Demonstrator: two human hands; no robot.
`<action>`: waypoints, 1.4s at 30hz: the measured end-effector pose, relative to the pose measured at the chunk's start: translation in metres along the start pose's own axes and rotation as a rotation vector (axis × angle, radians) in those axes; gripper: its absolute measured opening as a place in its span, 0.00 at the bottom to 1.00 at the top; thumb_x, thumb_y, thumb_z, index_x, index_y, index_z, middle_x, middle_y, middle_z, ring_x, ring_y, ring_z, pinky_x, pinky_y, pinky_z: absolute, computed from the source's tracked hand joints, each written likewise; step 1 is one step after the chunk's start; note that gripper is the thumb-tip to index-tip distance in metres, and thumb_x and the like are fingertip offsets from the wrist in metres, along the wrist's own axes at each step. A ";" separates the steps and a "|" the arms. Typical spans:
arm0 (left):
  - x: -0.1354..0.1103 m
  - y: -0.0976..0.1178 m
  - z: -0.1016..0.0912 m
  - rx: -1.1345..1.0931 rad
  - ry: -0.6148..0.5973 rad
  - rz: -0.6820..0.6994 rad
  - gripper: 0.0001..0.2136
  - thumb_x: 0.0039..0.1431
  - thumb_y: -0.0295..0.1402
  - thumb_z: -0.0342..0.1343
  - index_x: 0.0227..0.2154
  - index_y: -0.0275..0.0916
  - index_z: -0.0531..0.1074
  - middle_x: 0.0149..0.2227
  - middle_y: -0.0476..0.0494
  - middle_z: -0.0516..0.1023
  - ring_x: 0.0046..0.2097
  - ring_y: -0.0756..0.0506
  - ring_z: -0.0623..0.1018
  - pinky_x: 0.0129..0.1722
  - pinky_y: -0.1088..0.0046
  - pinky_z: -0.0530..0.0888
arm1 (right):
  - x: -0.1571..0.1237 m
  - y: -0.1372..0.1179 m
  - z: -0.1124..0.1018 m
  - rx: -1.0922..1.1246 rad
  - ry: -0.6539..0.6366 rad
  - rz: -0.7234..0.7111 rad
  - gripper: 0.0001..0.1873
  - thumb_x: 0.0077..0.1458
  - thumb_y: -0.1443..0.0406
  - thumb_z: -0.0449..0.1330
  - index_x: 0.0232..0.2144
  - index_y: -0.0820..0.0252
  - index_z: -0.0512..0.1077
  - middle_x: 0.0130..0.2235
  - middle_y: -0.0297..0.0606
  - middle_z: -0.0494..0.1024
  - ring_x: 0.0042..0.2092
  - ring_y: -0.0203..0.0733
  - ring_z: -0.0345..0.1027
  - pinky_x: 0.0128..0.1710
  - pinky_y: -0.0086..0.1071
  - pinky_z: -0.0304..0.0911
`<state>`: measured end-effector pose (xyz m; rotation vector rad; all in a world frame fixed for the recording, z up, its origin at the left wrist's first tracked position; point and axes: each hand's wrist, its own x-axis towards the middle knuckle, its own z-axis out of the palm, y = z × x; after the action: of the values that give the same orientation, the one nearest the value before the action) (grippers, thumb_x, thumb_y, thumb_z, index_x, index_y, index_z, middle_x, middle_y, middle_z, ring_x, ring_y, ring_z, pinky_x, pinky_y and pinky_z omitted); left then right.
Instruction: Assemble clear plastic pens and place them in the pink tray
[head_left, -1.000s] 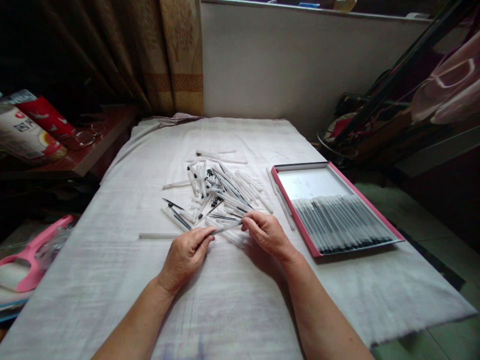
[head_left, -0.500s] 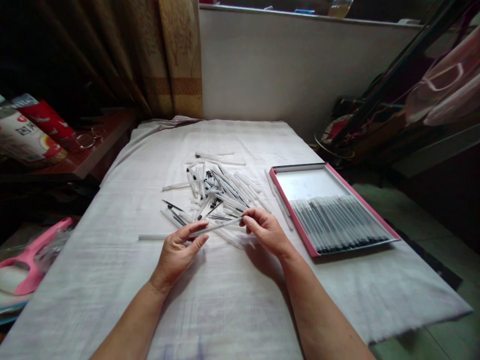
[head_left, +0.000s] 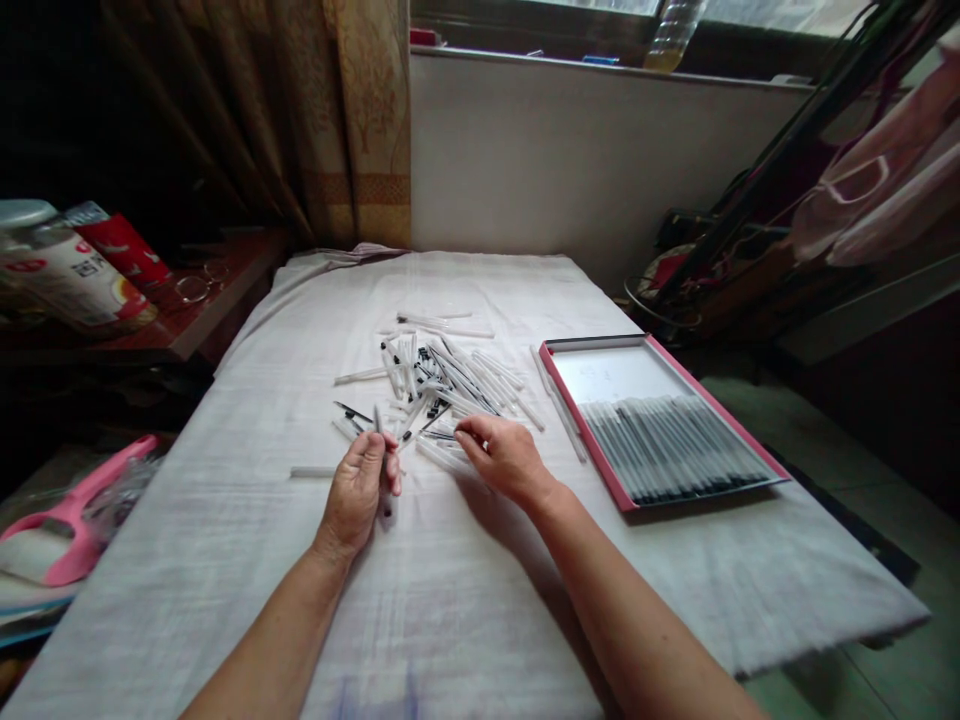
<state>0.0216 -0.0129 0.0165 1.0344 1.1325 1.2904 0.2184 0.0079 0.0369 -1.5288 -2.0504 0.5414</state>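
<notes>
My left hand point(head_left: 358, 490) is closed around a pen point(head_left: 378, 420), which stands nearly upright with its upper end above the thumb and its lower end below the fingers. At the near right side of a loose pile of clear pen barrels point(head_left: 504, 372), my right hand point(head_left: 501, 455) has its thumb and fingers pinched together; what they hold, if anything, is hidden. Thin dark refills point(head_left: 469, 378) and small black caps point(head_left: 437, 408) lie mixed into the pile. Left of it, one clear barrel point(head_left: 311, 472) lies by itself beside my left hand.
To the right, a shallow pink-edged box point(head_left: 607, 360) holds a row of pens with black ends. More barrels point(head_left: 561, 405) lie along its left side. A white cloth point(head_left: 465, 620) covers the table. Pink scissors point(head_left: 71, 520) and a jar point(head_left: 79, 275) are at the left.
The pen in my left hand has turned from lying slantwise between both hands to nearly upright. My right hand has let go of its end and moved slightly left, to the pile's edge.
</notes>
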 end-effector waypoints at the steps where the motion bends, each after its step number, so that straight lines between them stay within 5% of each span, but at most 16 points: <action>1: 0.000 -0.001 -0.001 0.030 -0.023 -0.006 0.21 0.55 0.55 0.55 0.32 0.39 0.67 0.19 0.58 0.63 0.17 0.55 0.65 0.18 0.81 0.63 | 0.006 -0.001 0.000 -0.110 -0.009 0.005 0.10 0.61 0.63 0.55 0.37 0.56 0.77 0.39 0.39 0.80 0.39 0.40 0.71 0.38 0.30 0.61; 7: 0.000 0.000 -0.001 0.110 -0.111 -0.060 0.22 0.56 0.55 0.54 0.34 0.37 0.69 0.19 0.58 0.60 0.17 0.57 0.59 0.16 0.82 0.55 | 0.032 -0.013 0.000 -0.495 -0.181 0.010 0.13 0.61 0.58 0.55 0.38 0.54 0.78 0.43 0.42 0.78 0.42 0.45 0.73 0.37 0.32 0.64; 16: 0.000 0.004 -0.001 0.096 -0.158 -0.083 0.21 0.53 0.49 0.59 0.42 0.37 0.74 0.23 0.56 0.63 0.19 0.56 0.63 0.17 0.82 0.59 | 0.042 -0.036 0.005 -0.582 -0.243 -0.023 0.17 0.61 0.71 0.49 0.40 0.63 0.77 0.43 0.52 0.79 0.45 0.49 0.74 0.40 0.34 0.65; 19: 0.001 0.002 -0.002 0.109 -0.152 -0.064 0.24 0.52 0.50 0.60 0.45 0.37 0.75 0.25 0.54 0.66 0.18 0.57 0.64 0.16 0.81 0.59 | 0.034 -0.023 -0.002 -0.430 -0.131 0.057 0.13 0.61 0.66 0.51 0.41 0.60 0.76 0.40 0.49 0.80 0.41 0.48 0.74 0.39 0.35 0.64; 23: 0.000 -0.004 -0.003 0.219 -0.155 -0.035 0.25 0.53 0.48 0.59 0.49 0.35 0.75 0.23 0.54 0.69 0.18 0.56 0.63 0.16 0.80 0.62 | 0.016 0.001 -0.012 0.180 0.017 0.190 0.12 0.57 0.63 0.53 0.37 0.57 0.76 0.32 0.38 0.80 0.35 0.41 0.73 0.34 0.31 0.63; 26: -0.003 -0.006 -0.002 0.403 -0.201 0.096 0.20 0.56 0.43 0.57 0.48 0.37 0.77 0.23 0.51 0.73 0.23 0.52 0.69 0.24 0.78 0.69 | 0.000 0.012 -0.014 0.684 0.049 0.314 0.12 0.51 0.61 0.56 0.36 0.59 0.73 0.26 0.32 0.75 0.24 0.33 0.64 0.24 0.27 0.57; 29: -0.006 -0.006 0.000 0.595 -0.282 0.232 0.16 0.59 0.39 0.54 0.46 0.39 0.78 0.25 0.49 0.77 0.30 0.49 0.76 0.34 0.75 0.74 | -0.012 0.017 -0.011 0.964 0.075 0.435 0.15 0.44 0.55 0.62 0.29 0.60 0.69 0.22 0.27 0.69 0.19 0.28 0.54 0.19 0.24 0.47; 33: -0.009 -0.003 0.002 0.739 -0.322 0.287 0.15 0.60 0.37 0.52 0.44 0.38 0.78 0.26 0.48 0.79 0.29 0.48 0.78 0.34 0.75 0.75 | -0.017 0.018 -0.009 1.057 0.061 0.504 0.20 0.39 0.51 0.66 0.25 0.60 0.67 0.21 0.27 0.66 0.19 0.26 0.50 0.18 0.24 0.42; 42: -0.010 -0.005 0.003 0.828 -0.360 0.390 0.13 0.61 0.35 0.51 0.43 0.39 0.78 0.33 0.45 0.83 0.32 0.47 0.81 0.39 0.73 0.77 | -0.019 0.016 -0.004 0.989 -0.010 0.429 0.20 0.42 0.51 0.66 0.25 0.61 0.69 0.21 0.27 0.66 0.21 0.28 0.52 0.21 0.25 0.47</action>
<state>0.0254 -0.0230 0.0127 2.0901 1.2340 0.8423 0.2376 -0.0056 0.0275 -1.2775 -1.0936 1.4475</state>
